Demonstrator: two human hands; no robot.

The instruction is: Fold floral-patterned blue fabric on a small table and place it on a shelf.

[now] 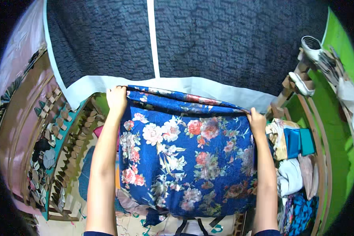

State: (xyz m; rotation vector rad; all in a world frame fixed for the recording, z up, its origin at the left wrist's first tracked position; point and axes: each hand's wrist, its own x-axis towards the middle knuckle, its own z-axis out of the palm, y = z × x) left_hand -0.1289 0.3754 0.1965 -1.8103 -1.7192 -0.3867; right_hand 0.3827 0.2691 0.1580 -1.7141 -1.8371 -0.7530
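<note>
A dark blue cloth with pink, red and white flowers point(200, 157) hangs stretched between my two hands. My left hand point(117, 100) is closed on its upper left corner. The upper right corner is pinched in my right hand point(256, 120). Along the top the fabric is folded over, and the fold slants down toward the right. Its lower part droops in front of me and hides what lies behind it. I cannot tell what kind of garment or piece of fabric it is.
A dark patterned curtain with a pale border point(240, 43) hangs ahead. Slatted racks with several shoes point(59, 137) stand at left. Folded clothes point(293, 173) are stacked on a shelf at right, beside a green wall point(346, 133). White shoes point(301, 83) sit higher up.
</note>
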